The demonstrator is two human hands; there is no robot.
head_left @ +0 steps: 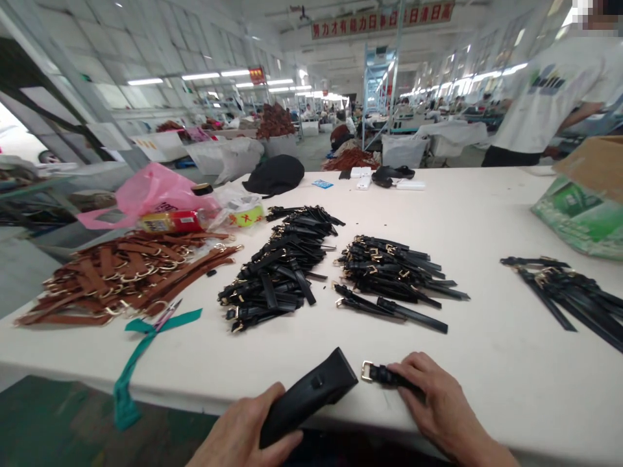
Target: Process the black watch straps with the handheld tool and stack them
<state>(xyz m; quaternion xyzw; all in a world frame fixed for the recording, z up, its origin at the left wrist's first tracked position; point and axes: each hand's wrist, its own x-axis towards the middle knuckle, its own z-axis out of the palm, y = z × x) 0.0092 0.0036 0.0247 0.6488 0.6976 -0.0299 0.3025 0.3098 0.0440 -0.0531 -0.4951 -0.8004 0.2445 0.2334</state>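
My left hand (250,425) is wrapped round a black handheld device (311,392) with a flat, wide end, tilted up to the right at the table's front edge. Just right of that end, a short black strap (384,375) with a gold buckle is pinched in my right hand (431,395). The buckle points left, and the strap's other end is hidden under my fingers. Beyond my hands lie a tall pile of black buckled straps (277,259) and a smaller black pile (399,269).
Brown straps (121,272) cover the table's left, with scissors (168,316) wrapped in teal ribbon before them. More black straps (569,285) lie right, near a green and brown bag (584,201). A black cap (276,174) sits behind. A person (545,97) stands beyond the table.
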